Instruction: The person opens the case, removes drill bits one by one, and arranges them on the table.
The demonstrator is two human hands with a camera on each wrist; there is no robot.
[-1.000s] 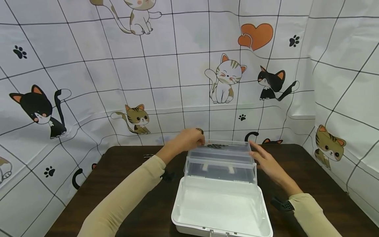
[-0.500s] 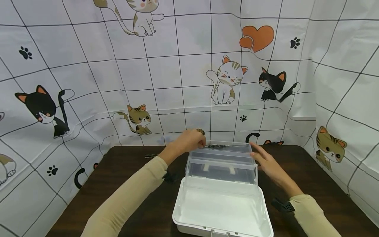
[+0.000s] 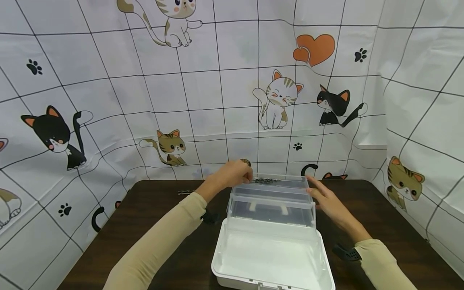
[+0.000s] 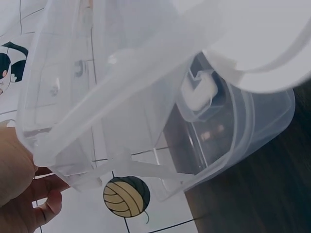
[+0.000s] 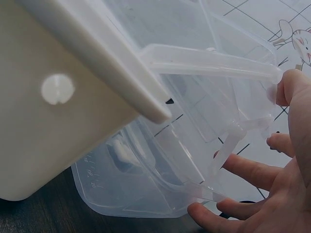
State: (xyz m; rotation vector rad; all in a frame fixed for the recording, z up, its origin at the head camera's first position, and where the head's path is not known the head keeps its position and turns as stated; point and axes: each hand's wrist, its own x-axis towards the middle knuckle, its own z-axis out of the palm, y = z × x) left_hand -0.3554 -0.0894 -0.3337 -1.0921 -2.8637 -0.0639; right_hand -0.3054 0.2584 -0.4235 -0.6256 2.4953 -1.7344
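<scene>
Plainly risked a spill: clear tray (image 3: 270, 186) perched over the white box (image 3: 272, 253) on the dark table (image 3: 159, 225). Left hand (image 3: 232, 174) curled at the far corner, grip unclear; right hand (image 3: 326, 197) flat-fingered against the side. Could tip.

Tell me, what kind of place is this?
Probably a small tabletop work corner, not a real workshop: a dark wooden table, cat-print sheets hung all round, and an open plastic toolbox.
</scene>
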